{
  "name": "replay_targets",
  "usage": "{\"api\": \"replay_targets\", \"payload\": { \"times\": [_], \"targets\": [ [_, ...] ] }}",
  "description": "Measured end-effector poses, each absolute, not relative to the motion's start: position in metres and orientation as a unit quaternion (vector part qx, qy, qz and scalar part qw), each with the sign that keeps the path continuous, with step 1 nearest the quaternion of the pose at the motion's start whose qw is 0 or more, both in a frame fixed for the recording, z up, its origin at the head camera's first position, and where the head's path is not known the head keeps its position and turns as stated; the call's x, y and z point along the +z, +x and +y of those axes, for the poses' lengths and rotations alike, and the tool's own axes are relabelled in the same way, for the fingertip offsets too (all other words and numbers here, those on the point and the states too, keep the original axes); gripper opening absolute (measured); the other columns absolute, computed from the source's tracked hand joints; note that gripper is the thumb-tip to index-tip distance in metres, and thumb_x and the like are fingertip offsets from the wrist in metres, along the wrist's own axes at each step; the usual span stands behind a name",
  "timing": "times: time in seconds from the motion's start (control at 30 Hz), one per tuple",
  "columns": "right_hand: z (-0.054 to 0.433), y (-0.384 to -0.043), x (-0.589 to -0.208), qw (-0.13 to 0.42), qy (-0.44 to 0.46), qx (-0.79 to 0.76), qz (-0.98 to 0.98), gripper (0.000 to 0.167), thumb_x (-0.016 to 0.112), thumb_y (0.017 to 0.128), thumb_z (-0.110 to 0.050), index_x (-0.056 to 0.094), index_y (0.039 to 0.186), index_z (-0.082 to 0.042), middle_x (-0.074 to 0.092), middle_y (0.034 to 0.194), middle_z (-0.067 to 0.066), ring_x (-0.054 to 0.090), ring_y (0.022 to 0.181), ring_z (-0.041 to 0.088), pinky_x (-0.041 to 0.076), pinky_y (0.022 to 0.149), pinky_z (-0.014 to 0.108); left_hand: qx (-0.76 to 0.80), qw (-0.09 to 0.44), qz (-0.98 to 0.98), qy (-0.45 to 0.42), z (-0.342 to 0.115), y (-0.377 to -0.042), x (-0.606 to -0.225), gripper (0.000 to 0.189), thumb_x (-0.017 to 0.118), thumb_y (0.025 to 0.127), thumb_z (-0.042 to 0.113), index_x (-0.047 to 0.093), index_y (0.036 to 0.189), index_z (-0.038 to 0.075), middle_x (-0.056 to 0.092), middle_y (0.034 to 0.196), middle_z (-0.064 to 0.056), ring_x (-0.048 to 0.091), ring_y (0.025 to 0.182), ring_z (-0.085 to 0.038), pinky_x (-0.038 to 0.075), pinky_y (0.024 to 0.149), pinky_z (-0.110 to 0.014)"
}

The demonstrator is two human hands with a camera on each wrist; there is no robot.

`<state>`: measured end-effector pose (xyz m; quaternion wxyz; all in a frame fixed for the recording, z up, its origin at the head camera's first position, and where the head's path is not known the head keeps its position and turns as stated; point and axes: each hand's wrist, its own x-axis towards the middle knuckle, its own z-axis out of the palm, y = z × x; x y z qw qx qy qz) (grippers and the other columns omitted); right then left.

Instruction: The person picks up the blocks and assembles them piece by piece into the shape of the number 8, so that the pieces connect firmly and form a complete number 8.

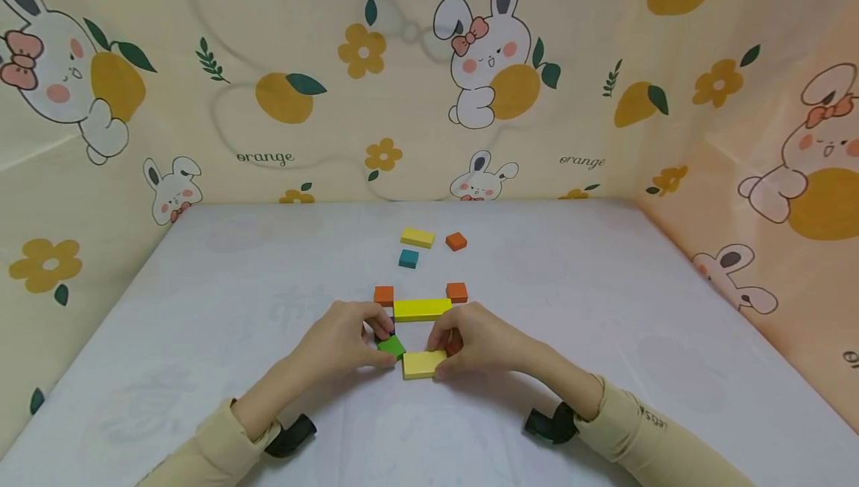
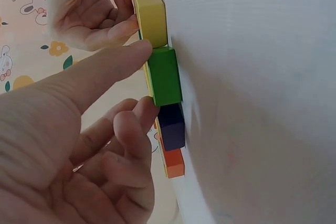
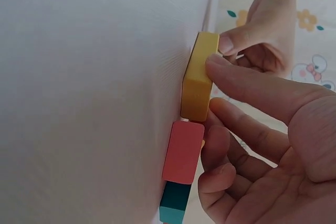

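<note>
My left hand [image 1: 341,339] pinches a green block [image 1: 392,347] between thumb and fingers; from above, that block lies turned at an angle. With its thumb at the near side, my right hand [image 1: 485,339] pinches the right end of a pale yellow block [image 1: 420,365]. The green block meets the yellow block's left end in the left wrist view. Behind the green one come a dark purple block [image 2: 172,127] and an orange block [image 2: 174,163]. On the right side, a pinkish-red block [image 3: 184,152] and a teal block [image 3: 175,202] run back, partly hidden by my hand from above.
A bright yellow long block [image 1: 422,310] spans the back of the arrangement, near two orange blocks, left [image 1: 384,295] and right [image 1: 457,292]. Farther back lie a yellow block [image 1: 417,238], a blue block [image 1: 408,259] and an orange block [image 1: 456,242] on the white tabletop [image 1: 577,286].
</note>
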<state>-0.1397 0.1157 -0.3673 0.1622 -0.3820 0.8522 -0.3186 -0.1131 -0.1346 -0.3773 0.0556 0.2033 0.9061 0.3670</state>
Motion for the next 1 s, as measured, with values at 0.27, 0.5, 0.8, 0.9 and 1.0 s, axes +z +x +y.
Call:
{"api": "replay_targets", "payload": {
  "times": [0.27,0.5,0.8,0.9,1.0],
  "targets": [
    [0.125,-0.136,-0.357,0.116,-0.328,-0.354,0.868,0.023,0.084,0.08,-0.022,0.072,0.096,-0.012,0.064,0.081,-0.003,0.058,0.069,0.017,0.05,0.06,0.028,0.37,0.021,0.892,0.259,-0.132,-0.109,-0.374,0.031,0.088,0.075,0.022,0.069,0.097,0.009,0.068,0.087,0.005,0.055,0.066,-0.012,0.049,0.059,-0.026],
    [0.139,-0.129,-0.355,0.057,-0.257,-0.447,0.855,0.021,0.083,0.081,-0.017,0.073,0.097,-0.01,0.068,0.093,0.003,0.06,0.086,0.021,0.055,0.072,0.035,0.377,0.05,0.886,0.266,-0.124,-0.105,-0.374,0.033,0.087,0.077,0.019,0.069,0.102,0.008,0.069,0.092,0.003,0.053,0.064,-0.011,0.049,0.058,-0.027],
    [0.15,-0.125,-0.363,0.027,-0.183,-0.462,0.868,0.027,0.084,0.079,-0.024,0.073,0.101,-0.012,0.07,0.098,0.001,0.058,0.096,0.028,0.053,0.079,0.037,0.366,0.082,0.889,0.261,-0.121,-0.102,-0.373,0.039,0.087,0.076,0.02,0.069,0.108,0.008,0.067,0.097,0.004,0.053,0.064,-0.011,0.049,0.058,-0.026],
    [0.152,-0.121,-0.371,0.048,-0.158,-0.468,0.868,0.029,0.085,0.078,-0.023,0.072,0.1,-0.009,0.07,0.096,0.002,0.059,0.092,0.025,0.053,0.076,0.033,0.365,0.083,0.891,0.259,-0.119,-0.102,-0.374,0.039,0.087,0.077,0.02,0.069,0.11,0.009,0.068,0.098,0.004,0.053,0.064,-0.011,0.049,0.058,-0.026],
    [0.153,-0.118,-0.376,0.063,-0.152,-0.476,0.864,0.029,0.085,0.078,-0.022,0.072,0.1,-0.008,0.069,0.093,0.002,0.059,0.086,0.023,0.052,0.074,0.031,0.366,0.082,0.891,0.256,-0.118,-0.101,-0.375,0.038,0.086,0.077,0.019,0.069,0.11,0.009,0.068,0.098,0.004,0.053,0.064,-0.012,0.048,0.058,-0.026]
  ]
}}
